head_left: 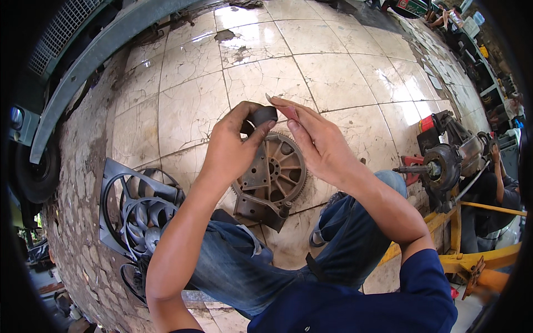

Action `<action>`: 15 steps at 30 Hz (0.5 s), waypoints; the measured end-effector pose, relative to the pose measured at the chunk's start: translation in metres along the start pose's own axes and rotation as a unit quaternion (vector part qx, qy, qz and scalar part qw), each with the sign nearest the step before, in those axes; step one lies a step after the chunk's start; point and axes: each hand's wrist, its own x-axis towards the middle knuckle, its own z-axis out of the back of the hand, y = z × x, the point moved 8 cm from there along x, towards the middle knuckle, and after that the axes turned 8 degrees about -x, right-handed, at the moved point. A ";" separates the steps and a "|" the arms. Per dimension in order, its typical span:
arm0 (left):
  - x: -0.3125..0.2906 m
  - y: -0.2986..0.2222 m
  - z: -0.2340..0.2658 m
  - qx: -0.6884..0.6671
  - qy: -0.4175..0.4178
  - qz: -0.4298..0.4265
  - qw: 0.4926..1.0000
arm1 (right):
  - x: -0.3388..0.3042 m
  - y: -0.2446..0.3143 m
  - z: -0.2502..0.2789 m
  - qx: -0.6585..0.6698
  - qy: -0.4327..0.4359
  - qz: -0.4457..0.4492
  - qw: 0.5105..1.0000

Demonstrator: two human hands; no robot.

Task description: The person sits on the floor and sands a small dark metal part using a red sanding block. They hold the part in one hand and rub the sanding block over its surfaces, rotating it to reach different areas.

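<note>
In front of me my left hand (229, 141) grips a dark, smooth ring (263, 115) between thumb and fingers. Its inner side is mostly hidden. Close beside it, my right hand (325, 145) pinches a small reddish sheet with a curled grey edge that looks like sandpaper (286, 110). The sheet is just right of the ring; I cannot tell whether they touch. Below both hands, a toothed, spoked metal wheel (297, 177) lies on the floor between my legs. A rusty metal bracket (256, 210) lies over its near left part.
A black radiator fan assembly (127, 211) lies at my left. At right stand a greasy axle hub (441, 166) and a yellow metal frame (455, 263), with another person (502, 191) beside them. A vehicle bumper (72, 77) curves along the far left. Cracked tiles (261, 83) cover the floor.
</note>
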 end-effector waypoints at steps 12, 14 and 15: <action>-0.005 -0.016 -0.007 0.064 0.013 -0.048 0.997 | 0.002 0.001 0.002 0.003 -0.006 0.003 1.000; -0.001 -0.009 -0.001 0.072 -0.008 -0.019 0.997 | 0.003 0.002 0.002 0.004 -0.004 0.002 1.000; -0.002 -0.009 0.000 0.072 -0.010 -0.018 0.997 | 0.002 0.002 0.001 0.005 -0.004 -0.003 1.000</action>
